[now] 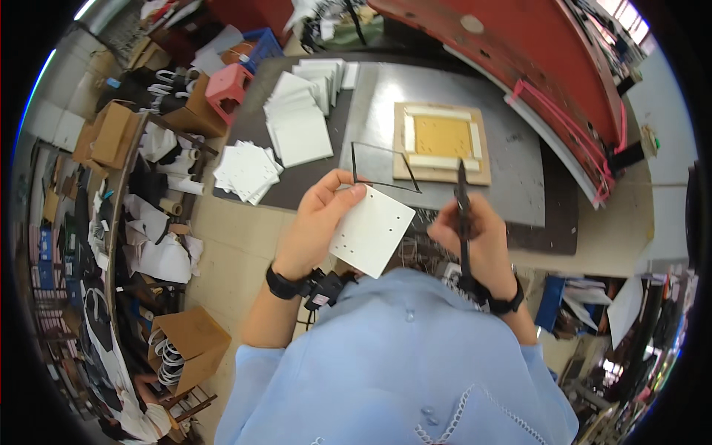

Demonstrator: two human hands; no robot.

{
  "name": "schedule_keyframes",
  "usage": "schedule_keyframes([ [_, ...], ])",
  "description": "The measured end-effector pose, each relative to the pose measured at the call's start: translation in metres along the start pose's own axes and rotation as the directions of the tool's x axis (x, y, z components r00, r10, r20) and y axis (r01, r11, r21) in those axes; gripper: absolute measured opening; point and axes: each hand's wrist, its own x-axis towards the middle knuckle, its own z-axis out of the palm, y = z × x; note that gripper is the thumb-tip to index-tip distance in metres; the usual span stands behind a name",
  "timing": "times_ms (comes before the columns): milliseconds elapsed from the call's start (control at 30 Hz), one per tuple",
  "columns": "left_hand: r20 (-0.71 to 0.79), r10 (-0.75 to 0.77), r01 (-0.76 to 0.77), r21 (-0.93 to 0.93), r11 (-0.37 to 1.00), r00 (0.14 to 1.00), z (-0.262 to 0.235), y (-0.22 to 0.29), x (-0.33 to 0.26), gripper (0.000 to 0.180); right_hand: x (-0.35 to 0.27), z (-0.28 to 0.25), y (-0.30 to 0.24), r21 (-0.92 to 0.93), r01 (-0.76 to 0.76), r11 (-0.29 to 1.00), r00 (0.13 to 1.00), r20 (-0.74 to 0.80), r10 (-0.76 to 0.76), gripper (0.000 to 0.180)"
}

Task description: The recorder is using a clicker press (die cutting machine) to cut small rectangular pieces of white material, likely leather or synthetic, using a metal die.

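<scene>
My left hand (319, 220) pinches a white square sheet (373, 231) by its upper left corner, thumb on top. Several small holes dot the sheet. A thin black square outline (386, 184) shows just beyond those fingers; whether it lies on the table or touches them I cannot tell. In my right hand (486, 236) is a long dark tool (463, 204) with a narrow tip, seen nearly edge-on, its kind unclear. Past that tip, a wooden board (480, 167) bears a yellow panel (443, 139) framed by white strips.
Stacks of white sheets (300, 130) and a loose pile of holed pieces (248, 172) occupy the dark table's left side. A red machine part (512, 44) slants over the far right. Cartons (194, 341) and a pink stool (226, 90) stand left. Another person's arm (152, 404) shows lower left.
</scene>
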Motion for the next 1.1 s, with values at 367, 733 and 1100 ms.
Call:
schedule_keyframes([
  [367,0.655,0.582,-0.572,0.739,-0.357,0.482,0.042,0.003,-0.008,0.035,0.014,0.019,-0.001,0.628,-0.170,0.759,0.985,0.121,0.121,0.021],
  [733,0.447,0.379,-0.584,0.667,0.463,0.811,0.028,0.023,0.003,0.049,0.011,-0.001,-0.014,0.373,-0.252,0.893,0.950,0.271,0.155,0.022],
  [1100,0.168,-0.222,0.182,0.225,0.957,0.960,0.010,0.025,0.004,0.030,0.012,-0.004,0.009,0.328,-0.270,0.905,0.953,0.223,0.204,0.023],
])
